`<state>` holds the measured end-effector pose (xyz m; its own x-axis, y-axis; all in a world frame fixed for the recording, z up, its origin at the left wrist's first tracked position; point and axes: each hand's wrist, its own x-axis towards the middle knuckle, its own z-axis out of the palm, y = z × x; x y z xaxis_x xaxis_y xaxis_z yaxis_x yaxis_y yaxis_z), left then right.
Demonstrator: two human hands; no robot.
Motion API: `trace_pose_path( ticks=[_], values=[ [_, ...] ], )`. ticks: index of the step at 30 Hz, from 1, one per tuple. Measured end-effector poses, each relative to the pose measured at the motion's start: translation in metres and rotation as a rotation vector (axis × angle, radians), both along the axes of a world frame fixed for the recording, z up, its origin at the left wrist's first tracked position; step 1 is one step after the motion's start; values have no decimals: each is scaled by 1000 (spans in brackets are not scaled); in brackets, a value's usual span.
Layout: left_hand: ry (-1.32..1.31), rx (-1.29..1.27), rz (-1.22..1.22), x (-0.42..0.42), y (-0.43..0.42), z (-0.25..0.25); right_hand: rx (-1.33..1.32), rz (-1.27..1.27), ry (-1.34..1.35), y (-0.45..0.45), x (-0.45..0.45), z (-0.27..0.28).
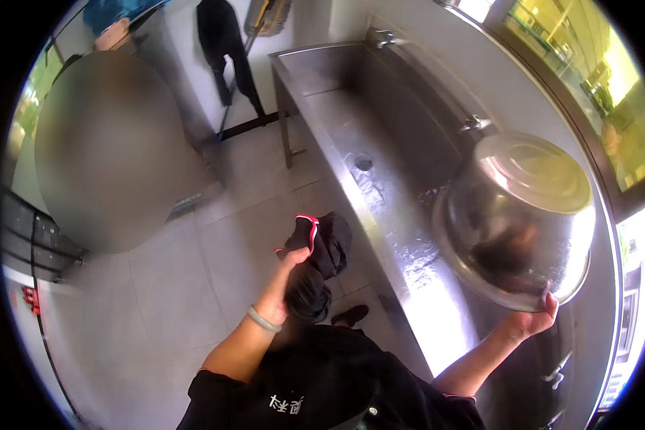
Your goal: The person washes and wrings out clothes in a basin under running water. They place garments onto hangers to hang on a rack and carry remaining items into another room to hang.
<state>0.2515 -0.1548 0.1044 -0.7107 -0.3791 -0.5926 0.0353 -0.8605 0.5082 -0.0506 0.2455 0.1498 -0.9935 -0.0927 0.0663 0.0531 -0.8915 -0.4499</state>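
My left hand (288, 271) is closed around a bunched black garment (330, 244) with red and white trim, held over the floor beside the sink. The lower part of the cloth bundle hangs below the fingers. On the right, my right hand (536, 321) grips the rim of a large shiny metal basin (505, 240). That basin is tipped over, its round bottom facing up, above the right side of the long steel sink (394, 247). Its inside is hidden.
Wet patches shine on the sink floor around a drain hole (363, 163). Taps (474, 124) line the wall side. Black trousers (226, 54) and a broom (271, 16) hang at the back. A large blurred patch covers the left. Windows (588, 79) run along the right.
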Motion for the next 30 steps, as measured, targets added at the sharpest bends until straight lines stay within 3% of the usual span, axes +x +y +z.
trace_pose_path(
  ticks=[2,6,8,9,12,14,15,17,18,21,22,24,25,26,28,30],
  values=[
    [7,-22,29,25,-12,-7,8,-35,9,-11,12,6],
    [15,29,50,80,-39,-7,72,-448,-154,-43,41,25],
    [44,53,98,110,-46,-5,294,-543,-123,-62,48,25],
    [37,36,132,128,-49,-3,189,-366,-71,-41,28,2],
    [46,19,247,182,-64,-3,338,-100,23,-96,61,20],
    [50,60,317,221,-75,-8,449,-257,267,-144,68,19],
    [78,45,389,236,-75,-7,419,-223,281,-170,74,18],
    [131,18,476,275,-82,-10,714,-246,413,-232,122,31],
    [165,10,526,290,-82,-13,692,-228,423,-253,132,36],
    [256,-84,766,335,-83,-16,1076,-88,1055,-326,203,70],
    [289,-128,842,347,-84,-28,1055,-90,1063,-350,220,82],
    [96,-420,923,383,-69,-60,1457,233,1132,-392,246,100],
    [-21,-662,940,389,-59,-59,1402,290,1199,-418,254,98],
    [84,-457,1023,397,-59,-46,1349,347,1265,-446,263,89],
    [168,-94,1137,414,-68,-42,1258,615,1118,-500,286,72],
    [84,-254,1236,424,-76,-52,1100,932,860,-557,319,61]
  ],
)
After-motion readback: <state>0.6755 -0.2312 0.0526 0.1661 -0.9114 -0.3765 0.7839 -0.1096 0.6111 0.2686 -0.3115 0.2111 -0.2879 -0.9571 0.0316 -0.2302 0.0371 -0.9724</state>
